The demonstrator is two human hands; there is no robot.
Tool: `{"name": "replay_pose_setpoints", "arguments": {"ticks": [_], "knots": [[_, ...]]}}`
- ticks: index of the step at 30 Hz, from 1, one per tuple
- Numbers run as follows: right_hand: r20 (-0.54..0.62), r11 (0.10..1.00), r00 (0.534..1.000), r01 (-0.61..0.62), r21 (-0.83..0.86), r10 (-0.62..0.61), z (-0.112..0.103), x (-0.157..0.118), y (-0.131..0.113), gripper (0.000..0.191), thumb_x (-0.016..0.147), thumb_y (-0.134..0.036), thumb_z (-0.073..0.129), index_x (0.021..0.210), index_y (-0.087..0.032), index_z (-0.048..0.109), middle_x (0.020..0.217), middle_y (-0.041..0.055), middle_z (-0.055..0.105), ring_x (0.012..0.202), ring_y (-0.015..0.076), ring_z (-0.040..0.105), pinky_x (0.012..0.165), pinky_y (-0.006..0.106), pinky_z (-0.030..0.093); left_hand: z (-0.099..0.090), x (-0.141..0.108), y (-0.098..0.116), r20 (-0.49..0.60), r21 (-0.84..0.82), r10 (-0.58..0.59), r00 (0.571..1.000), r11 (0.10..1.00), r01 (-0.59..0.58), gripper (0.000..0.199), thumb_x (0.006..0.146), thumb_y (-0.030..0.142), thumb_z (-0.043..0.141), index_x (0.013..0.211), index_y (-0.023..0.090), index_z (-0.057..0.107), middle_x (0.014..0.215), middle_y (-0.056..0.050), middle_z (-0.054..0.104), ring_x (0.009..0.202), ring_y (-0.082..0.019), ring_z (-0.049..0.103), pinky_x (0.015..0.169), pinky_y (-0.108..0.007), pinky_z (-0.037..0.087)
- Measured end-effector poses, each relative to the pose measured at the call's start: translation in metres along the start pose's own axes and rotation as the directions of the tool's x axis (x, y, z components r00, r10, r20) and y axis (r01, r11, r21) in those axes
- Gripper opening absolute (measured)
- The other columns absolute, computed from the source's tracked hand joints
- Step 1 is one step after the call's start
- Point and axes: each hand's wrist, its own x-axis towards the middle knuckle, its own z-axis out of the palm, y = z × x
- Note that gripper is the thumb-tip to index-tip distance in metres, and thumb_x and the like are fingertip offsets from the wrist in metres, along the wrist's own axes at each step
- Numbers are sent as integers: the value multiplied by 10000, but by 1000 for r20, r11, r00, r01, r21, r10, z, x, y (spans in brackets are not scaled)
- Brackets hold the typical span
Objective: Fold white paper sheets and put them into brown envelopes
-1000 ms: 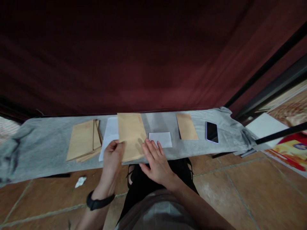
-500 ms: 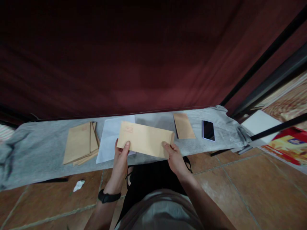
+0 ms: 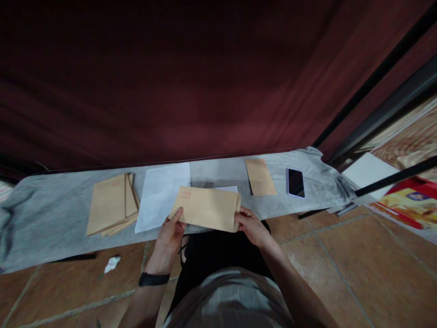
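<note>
A tan envelope (image 3: 206,208) with red print at its upper left is held low over the front edge of the grey cloth. My left hand (image 3: 173,228) pinches its lower left corner, thumb on top. At its right end, my right hand (image 3: 248,223) grips the flap side between thumb and fingers. Behind the envelope a strip of white paper (image 3: 228,188) shows. White sheets (image 3: 163,193) lie to its left, and a stack of tan envelopes (image 3: 108,200) lies farther left. Another tan envelope (image 3: 261,177) rests flat to the right.
A phone (image 3: 296,183) lies on the grey cloth (image 3: 51,214) at the right. Dark red fabric (image 3: 205,91) hangs behind. Black bars (image 3: 382,68) and a red and yellow package (image 3: 413,200) are at the right. White scrap (image 3: 112,264) lies on the tiled floor.
The envelope has come lower and nearer to me, with its right end tilted up less steeply downwards. My right thumb has moved from its face to its right edge. White paper now shows behind it.
</note>
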Motion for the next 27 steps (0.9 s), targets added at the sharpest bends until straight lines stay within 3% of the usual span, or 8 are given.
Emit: {"name": "replay_pose_setpoints", "arguments": {"ticks": [8, 11, 14, 15, 17, 20, 23, 27], "knots": [[27, 933, 972, 231, -276, -233, -15, 13, 16, 231, 745, -414, 750, 875, -223, 742, 823, -10, 756, 829, 207, 708, 837, 349, 559, -14, -6, 0, 105, 94, -4, 994, 996, -6, 309, 788, 16, 706, 1046, 186, 696, 967, -24, 772, 847, -137, 736, 717, -222, 601], [-34, 892, 949, 281, -353, -312, -22, 18, 23, 224, 785, -439, 690, 846, -226, 724, 838, -6, 753, 854, 207, 703, 864, 365, 557, -28, -1, -3, 125, 232, -9, 992, 973, -20, 361, 704, 149, 827, 1036, 172, 688, 1026, -67, 762, 956, -197, 726, 810, -299, 602], [-38, 894, 953, 267, -359, -300, -27, 18, 28, 248, 805, -451, 644, 875, -223, 711, 835, -4, 747, 822, 195, 702, 823, 346, 568, -41, 5, -4, 169, 508, 176, 970, 828, -239, 597, 702, 392, 846, 1213, 170, 631, 1253, -144, 685, 1229, -304, 623, 1038, -454, 510], [-20, 897, 958, 259, -358, -285, -28, 17, 29, 250, 811, -448, 634, 888, -222, 709, 836, -5, 745, 808, 190, 702, 805, 337, 570, -44, 5, -3, 239, 611, 287, 928, 698, -373, 724, 704, 448, 836, 1321, 177, 572, 1380, -168, 606, 1343, -335, 531, 1114, -498, 438], [17, 897, 965, 251, -363, -263, -30, 16, 30, 243, 825, -433, 617, 904, -222, 708, 842, -8, 741, 795, 183, 700, 784, 322, 569, -45, 0, -1, 506, 719, 397, 766, 296, -629, 983, 673, 493, 850, 1498, 206, 401, 1590, -191, 373, 1494, -375, 307, 1207, -560, 274], [67, 893, 968, 250, -373, -243, -29, 13, 32, 222, 838, -399, 598, 923, -225, 708, 854, -12, 737, 796, 177, 695, 779, 309, 563, -34, -16, -4, 866, 497, 90, 491, -248, -832, 1193, 622, 468, 891, 1590, 244, 230, 1680, -199, 137, 1537, -416, 144, 1219, -642, 131], [106, 891, 968, 249, -379, -226, -29, 11, 34, 223, 856, -368, 571, 959, -223, 706, 876, -12, 733, 805, 170, 689, 787, 296, 549, -17, -30, -12, 919, 282, -134, 371, -437, -854, 1194, 661, 409, 870, 1609, 268, 158, 1689, -191, 88, 1541, -413, 129, 1209, -668, 104], [119, 889, 976, 215, -404, -182, -34, 9, 36, 245, 871, -379, 549, 975, -212, 694, 873, -10, 724, 796, 162, 675, 776, 282, 531, -5, -30, -21, 923, 227, -173, 343, -474, -851, 1132, 699, 364, 827, 1610, 256, 165, 1654, -185, 228, 1529, -400, 192, 1218, -658, 92]]}}
